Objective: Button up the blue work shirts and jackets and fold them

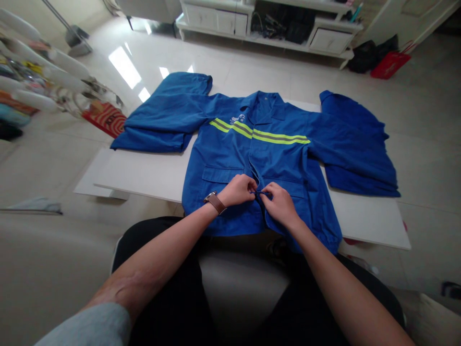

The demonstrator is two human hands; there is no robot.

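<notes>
A blue work jacket with a yellow and grey reflective stripe across the chest lies spread front side up, its collar pointing away from me. My left hand, with a brown-strapped watch at the wrist, pinches one front edge of the jacket low on the opening. Close beside it, my right hand pinches the other front edge. Both sets of fingertips nearly meet at the placket, which is lifted a little there. Any button between the fingers is too small to make out. Above the hands the placket gapes slightly.
Under the jacket is a low white table; both sleeves reach its sides. To the left stand a red patterned bag and a cluttered rack. A white cabinet lies beyond the tiled floor, with a red bag at its right.
</notes>
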